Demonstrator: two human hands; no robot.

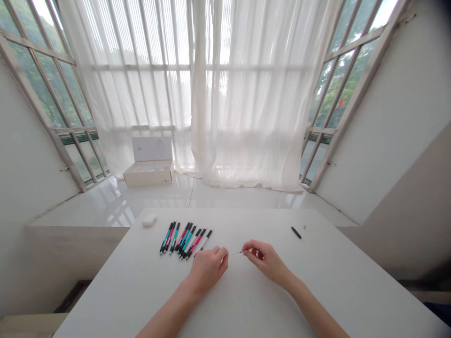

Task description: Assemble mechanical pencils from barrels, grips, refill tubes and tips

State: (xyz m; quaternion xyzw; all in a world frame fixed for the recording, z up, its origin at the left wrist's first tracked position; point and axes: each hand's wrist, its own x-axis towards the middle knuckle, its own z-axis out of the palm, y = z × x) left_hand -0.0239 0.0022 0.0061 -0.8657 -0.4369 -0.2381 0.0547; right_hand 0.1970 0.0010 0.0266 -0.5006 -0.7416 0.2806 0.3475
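Note:
A thin, pale pen refill (234,254) spans the gap between my hands, low over the white table. My left hand (210,264) is closed around its left end, and the fingers hide that part. At the refill's darker right tip, the thumb and forefinger of my right hand (264,259) are pinched together. Whether a small spring sits there is too small to tell. Just beyond my left hand lie several click pens (185,239) in blue, pink, white and black, side by side. A black pen barrel part (296,232) lies to the right, beyond my right hand.
A tiny grey piece (305,227) is near the black part. At the table's far left corner sits a small white rounded case (149,220). An open white box (148,173) stands on the glossy sill, before a sheer curtain (246,117).

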